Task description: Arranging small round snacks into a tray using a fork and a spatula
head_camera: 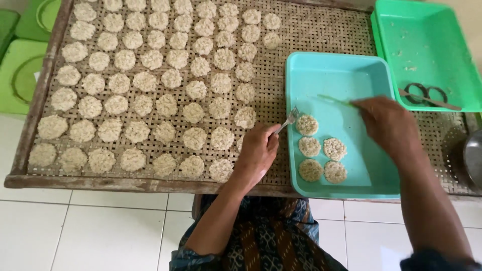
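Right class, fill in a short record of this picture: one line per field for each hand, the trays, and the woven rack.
Left hand: holds a metal fork, tines at a rice cake
Right hand: holds a thin green stick over the tray
Light blue tray: five round rice cakes near its front
Green tray: crumbs and a two-ring tool
Woven rack: rows of round cakes, right part bare

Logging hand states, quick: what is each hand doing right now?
Left hand: closed on a fork, tines at a rice cake.
Right hand: closed on a thin green stick.
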